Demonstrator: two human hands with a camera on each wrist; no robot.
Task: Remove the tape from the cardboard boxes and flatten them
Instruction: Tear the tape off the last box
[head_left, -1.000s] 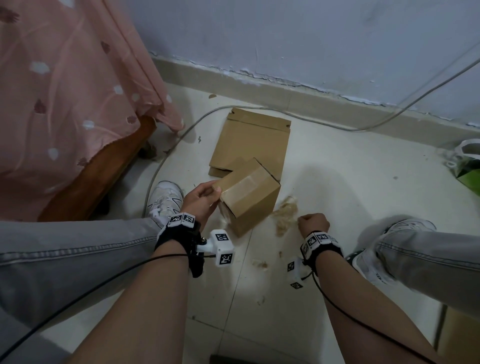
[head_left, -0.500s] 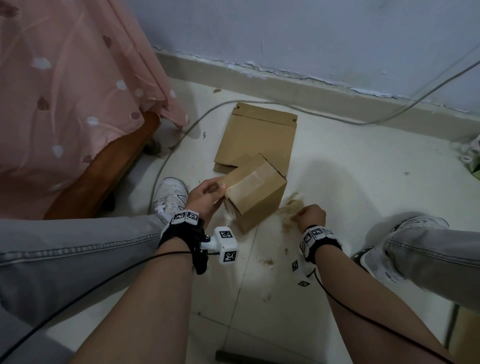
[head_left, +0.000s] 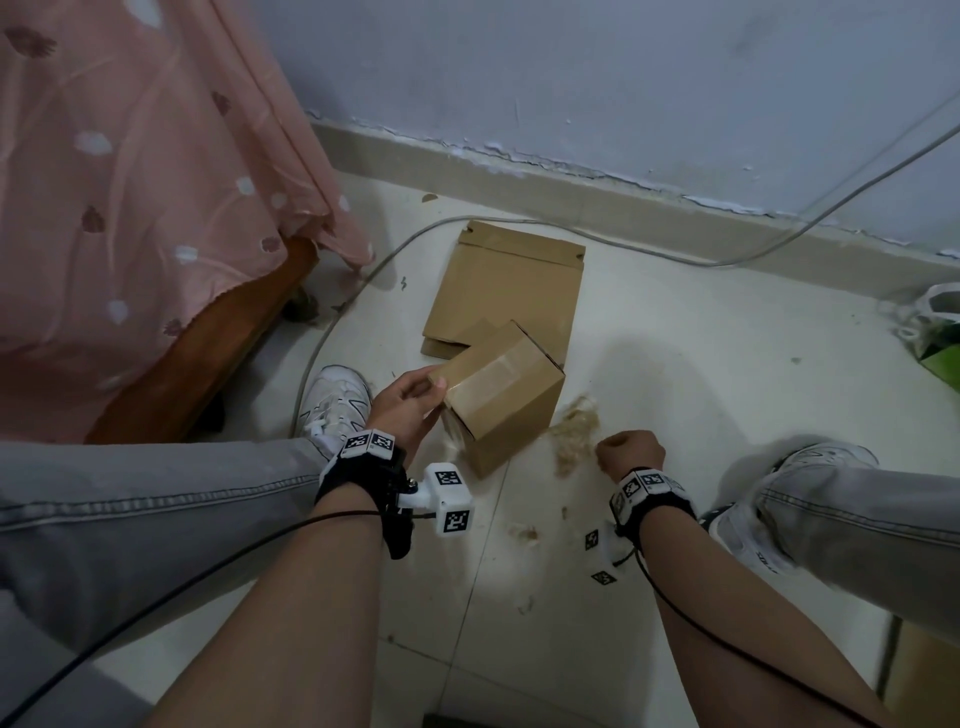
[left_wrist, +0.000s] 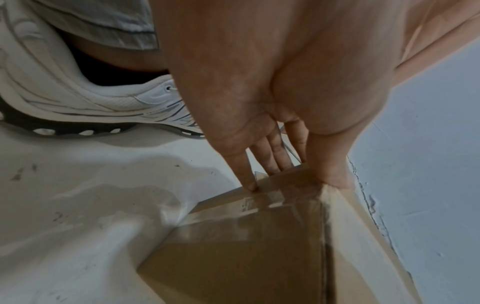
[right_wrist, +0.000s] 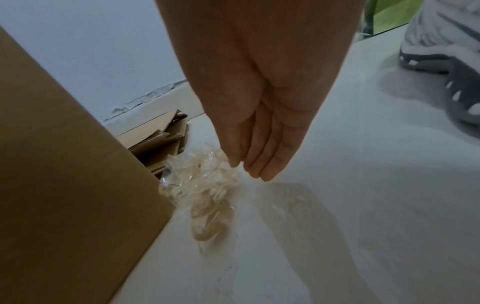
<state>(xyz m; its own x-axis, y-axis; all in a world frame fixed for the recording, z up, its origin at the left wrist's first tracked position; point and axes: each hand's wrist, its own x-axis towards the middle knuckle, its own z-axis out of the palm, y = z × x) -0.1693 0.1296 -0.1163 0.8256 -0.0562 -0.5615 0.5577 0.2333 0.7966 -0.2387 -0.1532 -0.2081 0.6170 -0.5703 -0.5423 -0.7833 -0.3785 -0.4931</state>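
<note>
A small brown cardboard box (head_left: 504, 395) (left_wrist: 246, 257) (right_wrist: 64, 164) stands tilted on the white floor, with clear tape (head_left: 498, 371) (left_wrist: 259, 201) running over its top. My left hand (head_left: 410, 400) (left_wrist: 285, 164) grips its upper left corner, thumb on top and fingers down the side. My right hand (head_left: 628, 452) (right_wrist: 254, 168) hangs to the right of the box. Its fingers are straight and point down at a crumpled wad of clear tape (head_left: 574, 431) (right_wrist: 205, 185), and it holds nothing. A flattened box (head_left: 509, 291) (right_wrist: 161, 139) lies behind the small box.
A bed with a pink cover (head_left: 130, 208) stands at the left. A grey cable (head_left: 363, 280) curves over the floor near the skirting. My white shoes (head_left: 332, 400) (head_left: 779, 499) flank the box. A green and white bag (head_left: 935, 338) lies at the far right.
My right hand reached in to the tape wad, then drew back a little. My left hand kept its hold on the box corner.
</note>
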